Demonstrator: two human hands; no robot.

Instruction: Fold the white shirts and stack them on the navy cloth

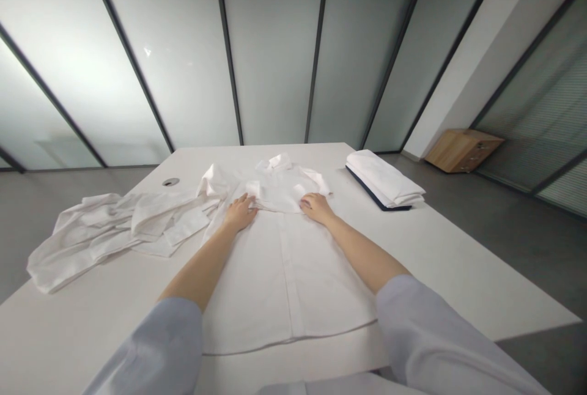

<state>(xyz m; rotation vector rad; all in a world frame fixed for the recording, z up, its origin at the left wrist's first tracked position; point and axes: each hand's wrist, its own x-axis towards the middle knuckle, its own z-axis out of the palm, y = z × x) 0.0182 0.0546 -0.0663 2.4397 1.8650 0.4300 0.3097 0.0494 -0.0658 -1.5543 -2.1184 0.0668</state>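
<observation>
A white button shirt (284, 273) lies flat on the white table (458, 273), collar (279, 162) at the far end and its short sleeves folded inward. My left hand (239, 211) rests flat on the shirt near the left folded sleeve, fingers stretched out. On the right side, my right hand (315, 205) presses the cloth near the other folded sleeve with its fingers curled down onto the fabric. Both forearms reach across the shirt's body.
A heap of crumpled white shirts (114, 230) lies on the table's left part. A stack of folded white garments on a dark board (385, 184) sits at the far right. A round cable hole (170, 181) is far left. A wooden cabinet (463, 149) stands on the floor.
</observation>
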